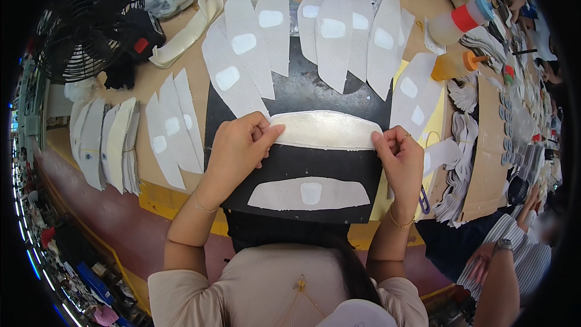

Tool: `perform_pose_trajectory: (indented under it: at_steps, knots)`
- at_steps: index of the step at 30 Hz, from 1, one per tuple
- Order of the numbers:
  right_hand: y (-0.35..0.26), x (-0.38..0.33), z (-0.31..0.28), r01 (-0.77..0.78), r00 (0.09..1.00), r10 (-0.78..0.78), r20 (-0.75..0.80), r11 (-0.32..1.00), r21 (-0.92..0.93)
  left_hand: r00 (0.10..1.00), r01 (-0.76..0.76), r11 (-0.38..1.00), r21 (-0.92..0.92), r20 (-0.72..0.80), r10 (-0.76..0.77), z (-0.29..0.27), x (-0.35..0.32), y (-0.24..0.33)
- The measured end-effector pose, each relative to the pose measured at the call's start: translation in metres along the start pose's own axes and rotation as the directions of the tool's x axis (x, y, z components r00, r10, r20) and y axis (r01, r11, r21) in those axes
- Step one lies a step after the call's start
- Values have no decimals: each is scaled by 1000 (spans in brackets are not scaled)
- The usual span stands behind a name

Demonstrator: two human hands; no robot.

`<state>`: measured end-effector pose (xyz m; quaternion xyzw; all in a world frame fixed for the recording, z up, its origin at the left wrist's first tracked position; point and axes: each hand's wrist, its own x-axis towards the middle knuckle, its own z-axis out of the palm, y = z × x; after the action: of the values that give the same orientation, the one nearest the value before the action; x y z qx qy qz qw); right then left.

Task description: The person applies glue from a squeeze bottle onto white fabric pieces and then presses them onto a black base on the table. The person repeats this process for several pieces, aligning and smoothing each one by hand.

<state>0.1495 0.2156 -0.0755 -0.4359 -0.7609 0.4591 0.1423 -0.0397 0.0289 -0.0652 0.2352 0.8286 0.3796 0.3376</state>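
Note:
My left hand [237, 148] pinches the left end of a long, curved white piece [327, 130] with a shiny surface. At the piece's right end, my right hand [400, 160] grips it with the fingertips. The piece lies across a black mat [302, 94] on the table. Closer to me on the same mat rests a flat grey-white piece [308, 194] with a small white patch in its middle. Beyond my hands, several similar white pieces [254, 42] with patches fan out over the mat's far edge.
A black fan [85, 21] stands far left. Stacks of white pieces [106, 142] lie at the left. Squeeze bottles, one with a red-blue cap [460, 21] and one orange [454, 65], stand far right beside piles of cut parts. Another person's arm [505, 266] reaches in at the lower right.

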Motion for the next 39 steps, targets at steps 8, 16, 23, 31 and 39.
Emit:
perform_pose_trajectory:
  at_steps: [8,16,23,31,39]
  knots:
    - [-8,-2,-1,-8,1000,8,-1,998,-68,1000,-14,1000,25,2,14,1,0,-2]
    - [-6,-2,1,21,999,-24,-27,995,-93,997,-70,996,60,-32,72,3,-1,-2]
    - [-10,-4,4,28,998,-33,-47,995,-99,997,-61,995,79,-36,64,2,-2,-1]
    - [-16,-6,0,51,996,-74,-57,942,-333,940,-227,908,352,-165,299,6,-6,-2]
    - [-36,-24,24,705,707,-597,380,549,-449,668,-667,591,453,11,744,32,-28,23]
